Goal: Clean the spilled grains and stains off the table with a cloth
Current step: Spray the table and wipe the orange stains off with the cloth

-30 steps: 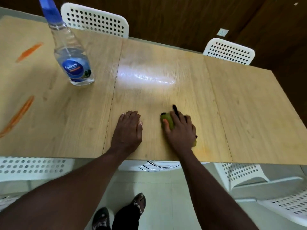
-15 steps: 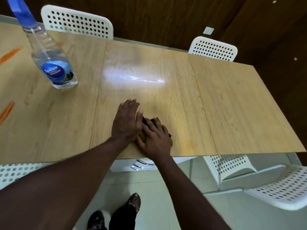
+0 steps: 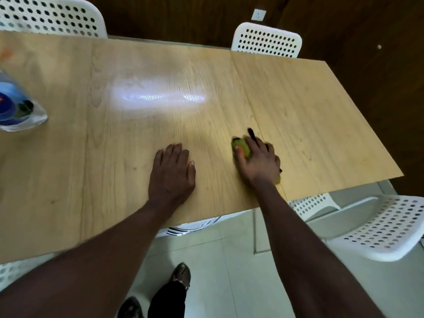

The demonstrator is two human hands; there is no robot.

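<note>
You're mid-wipe, right hand [image 3: 257,162] gripping the bunched cloth [image 3: 241,149] on the table [image 3: 110,161] near its front edge, left hand [image 3: 172,176] flat and empty beside it; next, likely carry the cloth to the far-left orange smear [image 3: 5,53].

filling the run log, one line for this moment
right hand: grips cloth on table | left hand: flat on table | bottle: far left

One head-worn camera looked forward and down from just above and behind the left hand [image 3: 172,173] and right hand [image 3: 258,160], close over the bench [image 3: 114,157].
</note>
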